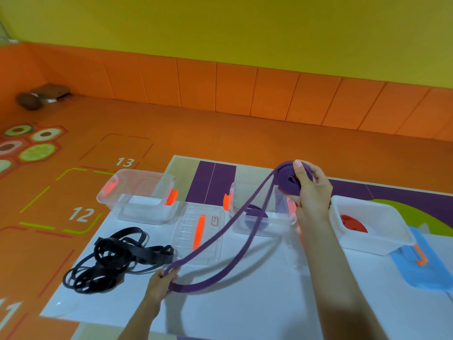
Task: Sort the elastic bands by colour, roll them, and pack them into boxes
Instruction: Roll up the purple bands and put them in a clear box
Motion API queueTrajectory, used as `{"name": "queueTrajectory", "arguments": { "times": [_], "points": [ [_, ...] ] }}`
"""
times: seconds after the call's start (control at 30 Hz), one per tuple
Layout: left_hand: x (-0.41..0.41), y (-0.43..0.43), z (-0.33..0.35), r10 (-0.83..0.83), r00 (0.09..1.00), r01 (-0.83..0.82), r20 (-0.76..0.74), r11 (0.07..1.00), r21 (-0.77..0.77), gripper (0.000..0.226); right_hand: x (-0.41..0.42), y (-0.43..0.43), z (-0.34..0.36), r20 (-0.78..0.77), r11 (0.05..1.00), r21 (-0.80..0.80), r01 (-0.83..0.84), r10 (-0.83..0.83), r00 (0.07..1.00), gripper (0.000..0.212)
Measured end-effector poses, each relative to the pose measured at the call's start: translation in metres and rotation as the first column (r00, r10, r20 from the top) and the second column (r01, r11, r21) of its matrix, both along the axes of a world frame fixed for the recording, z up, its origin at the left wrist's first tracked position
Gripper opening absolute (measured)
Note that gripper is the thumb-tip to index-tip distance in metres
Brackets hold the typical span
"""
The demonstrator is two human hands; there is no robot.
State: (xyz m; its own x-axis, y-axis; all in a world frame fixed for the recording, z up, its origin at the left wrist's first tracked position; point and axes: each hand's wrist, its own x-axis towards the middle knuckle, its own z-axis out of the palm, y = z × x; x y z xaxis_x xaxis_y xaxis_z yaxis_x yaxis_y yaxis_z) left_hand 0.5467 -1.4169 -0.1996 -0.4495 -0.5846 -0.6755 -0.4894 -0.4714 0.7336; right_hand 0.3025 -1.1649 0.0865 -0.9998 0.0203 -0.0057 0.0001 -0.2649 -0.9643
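Purple elastic band [230,231], half rolled: coil pinched by right hand [310,190]; slack loop gripped by left hand [161,282]; loosened tension would likely let the coil spring undone.

We record three boxes in a row across the far part of the tabletop [257,303]: left box [144,217], middle box [257,230], right box [367,244]. One rolled band [256,217] lies in the middle box, and another roll [353,223] lies in the right box. A lid [188,231] lies flat between the left and middle boxes, slightly nearer us. A tangle of loose bands [110,256] lies before the left box, at the tabletop's left edge. The right hand [311,192] holds the coiled part of a long band [286,186] above the middle box. Its free loop runs down and leftward over the lid to the left hand [161,283], just right of the tangle. Floor [171,133] lies behind and left.
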Motion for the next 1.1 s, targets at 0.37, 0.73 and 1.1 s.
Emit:
{"name": "queueTrajectory", "arguments": {
  "times": [0.37, 0.73, 1.1],
  "points": [
    [0.029, 0.002, -0.002, -0.235, 0.972, 0.234, 0.001, 0.966, -0.108, 0.025, 0.001, 0.009, -0.008, -0.002, 0.998, 0.005, -0.057, 0.057, 0.998, 0.02],
    [-0.055, 0.02, 0.13, -0.537, 0.82, 0.539, 0.197, 0.609, -0.582, 0.039, 0.012, 0.022, -0.01, -0.158, 0.889, 0.23, -0.396, 0.435, 0.886, 0.034],
    [-0.124, 0.1, 0.238, -0.706, 0.601, 0.275, -0.375, 0.623, -0.732, 0.033, 0.031, 0.021, -0.019, -0.086, 0.802, 0.291, -0.521, 0.565, 0.821, 0.02]
  ]
}}
